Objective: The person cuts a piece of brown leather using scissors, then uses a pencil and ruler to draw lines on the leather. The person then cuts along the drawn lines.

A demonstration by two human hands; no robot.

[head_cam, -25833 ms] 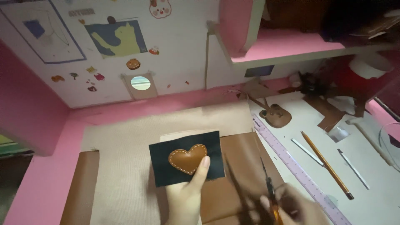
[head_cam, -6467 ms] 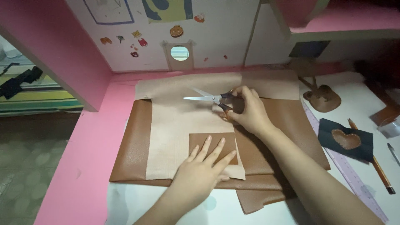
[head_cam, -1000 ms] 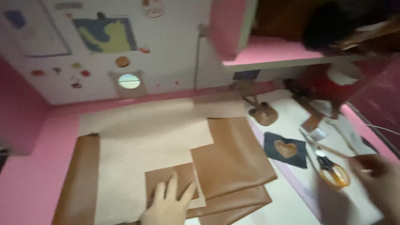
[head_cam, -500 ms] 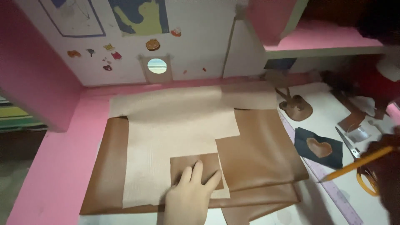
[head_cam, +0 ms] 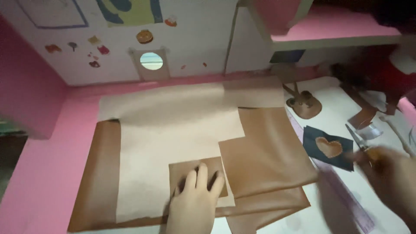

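The left hand (head_cam: 193, 203) lies flat, fingers spread, on a small brown leather square (head_cam: 190, 171) on the pale paper sheet (head_cam: 173, 125). Press down evenly so it cannot slide. The right hand (head_cam: 392, 184) is blurry beside the scissors (head_cam: 362, 143); its grip cannot be told. The pink desk (head_cam: 52, 164) meets a white wall with stickers (head_cam: 97, 43).

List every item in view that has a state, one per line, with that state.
Left hand: flat, fingers spread, pressing on the small brown leather square.
Small brown leather square: lying flat on the pale sheet.
Pale sheet: spread flat over brown leather.
Brown leather pieces: stacked, overlapping, flat.
Right hand: blurred, gripping scissors.
Scissors: held, whether the blades are open or closed cannot be told.
Dark blue patch with heart: lying flat on the table.
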